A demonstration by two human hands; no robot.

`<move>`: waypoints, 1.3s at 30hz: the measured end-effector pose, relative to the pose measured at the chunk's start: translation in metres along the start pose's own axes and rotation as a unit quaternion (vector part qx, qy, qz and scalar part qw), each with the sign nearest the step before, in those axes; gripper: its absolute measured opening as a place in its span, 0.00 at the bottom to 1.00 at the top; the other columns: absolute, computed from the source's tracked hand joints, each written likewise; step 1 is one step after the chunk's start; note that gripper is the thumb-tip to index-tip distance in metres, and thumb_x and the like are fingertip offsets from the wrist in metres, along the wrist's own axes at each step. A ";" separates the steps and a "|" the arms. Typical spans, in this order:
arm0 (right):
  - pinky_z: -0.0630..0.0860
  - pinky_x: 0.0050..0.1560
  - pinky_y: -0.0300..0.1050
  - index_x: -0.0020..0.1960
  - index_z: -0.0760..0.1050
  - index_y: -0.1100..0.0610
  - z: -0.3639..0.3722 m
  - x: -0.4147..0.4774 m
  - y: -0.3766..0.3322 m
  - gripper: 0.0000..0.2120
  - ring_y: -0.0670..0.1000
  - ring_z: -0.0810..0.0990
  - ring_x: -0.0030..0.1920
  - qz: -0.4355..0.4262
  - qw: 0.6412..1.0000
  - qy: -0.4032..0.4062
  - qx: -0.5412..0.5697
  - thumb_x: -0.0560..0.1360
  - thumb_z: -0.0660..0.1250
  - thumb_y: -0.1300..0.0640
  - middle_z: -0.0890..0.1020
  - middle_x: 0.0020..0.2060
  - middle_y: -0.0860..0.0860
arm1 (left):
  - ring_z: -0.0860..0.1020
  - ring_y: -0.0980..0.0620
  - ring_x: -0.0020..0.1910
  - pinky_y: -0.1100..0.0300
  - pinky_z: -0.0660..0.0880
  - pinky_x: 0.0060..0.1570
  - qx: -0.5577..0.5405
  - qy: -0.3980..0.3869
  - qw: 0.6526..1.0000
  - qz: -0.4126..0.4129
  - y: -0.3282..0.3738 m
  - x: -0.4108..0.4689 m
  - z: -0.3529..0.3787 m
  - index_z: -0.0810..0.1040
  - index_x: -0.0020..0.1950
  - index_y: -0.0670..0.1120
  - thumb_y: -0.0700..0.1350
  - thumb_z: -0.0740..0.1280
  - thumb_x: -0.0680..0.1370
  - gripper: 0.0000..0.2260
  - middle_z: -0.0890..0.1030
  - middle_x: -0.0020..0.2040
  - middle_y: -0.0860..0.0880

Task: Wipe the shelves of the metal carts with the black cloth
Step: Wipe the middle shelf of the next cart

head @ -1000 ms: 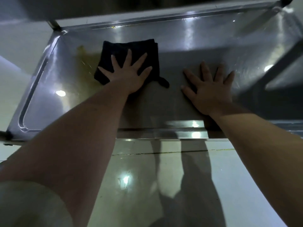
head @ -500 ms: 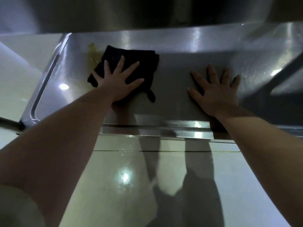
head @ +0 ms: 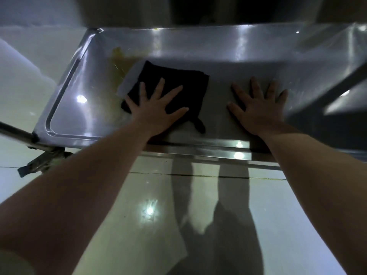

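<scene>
A folded black cloth (head: 184,82) lies flat on the low shelf (head: 83,114) of a stainless metal cart. My left hand (head: 156,108) presses on the cloth with fingers spread and straight. My right hand (head: 258,108) rests flat on the bare metal to the right of the cloth, fingers spread, holding nothing. A yellowish smear (head: 121,58) stains the shelf just beyond and left of the cloth. A loose corner of the cloth (head: 199,125) trails toward the shelf's front rim.
An upper shelf overhangs the far side, dark underneath. A cart leg (head: 15,133) and a caster bracket (head: 39,163) sit at the front left corner. A slanted metal bar (head: 345,82) crosses the right side. Glossy floor tiles (head: 139,215) lie below the front rim.
The cloth under my left hand has slid toward the front and a little right, away from the yellowish smear. My right hand has stayed planted on the shelf.
</scene>
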State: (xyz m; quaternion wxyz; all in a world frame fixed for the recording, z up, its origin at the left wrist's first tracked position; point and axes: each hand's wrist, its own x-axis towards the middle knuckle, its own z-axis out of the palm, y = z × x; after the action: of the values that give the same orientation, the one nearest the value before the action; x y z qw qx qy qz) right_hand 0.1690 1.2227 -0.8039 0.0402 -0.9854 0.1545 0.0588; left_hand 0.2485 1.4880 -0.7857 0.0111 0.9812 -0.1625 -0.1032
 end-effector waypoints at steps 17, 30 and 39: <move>0.39 0.71 0.72 0.77 0.43 0.33 0.000 -0.013 -0.005 0.29 0.69 0.43 0.77 -0.001 1.000 -0.008 -0.017 0.77 0.42 0.30 0.46 0.80 0.51 | 0.36 0.32 0.76 0.26 0.36 0.68 -0.040 -0.045 0.995 -0.077 0.071 -0.055 -0.003 0.43 0.76 0.70 0.69 0.43 0.79 0.25 0.39 0.81 0.55; 0.37 0.70 0.73 0.76 0.38 0.32 0.004 -0.080 -0.004 0.26 0.66 0.37 0.77 0.018 0.999 -0.046 -0.005 0.81 0.42 0.36 0.40 0.79 0.41 | 0.36 0.31 0.76 0.22 0.39 0.64 -0.001 -0.006 1.000 -0.011 0.073 -0.039 0.012 0.36 0.76 0.69 0.76 0.40 0.73 0.33 0.36 0.80 0.52; 0.37 0.71 0.71 0.76 0.40 0.32 0.007 -0.078 0.000 0.26 0.65 0.38 0.77 0.016 0.999 -0.034 0.013 0.80 0.43 0.35 0.41 0.79 0.40 | 0.34 0.35 0.77 0.22 0.37 0.64 -0.005 -0.029 0.999 0.019 0.079 -0.057 0.015 0.39 0.75 0.71 0.77 0.45 0.72 0.34 0.36 0.80 0.57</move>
State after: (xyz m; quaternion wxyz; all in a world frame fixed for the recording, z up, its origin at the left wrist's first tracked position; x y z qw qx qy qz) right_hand 0.0948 1.2470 -0.8006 0.0574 -0.9795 0.1700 0.0911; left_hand 0.1672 1.4314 -0.7843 0.0132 0.9745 -0.1808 -0.1320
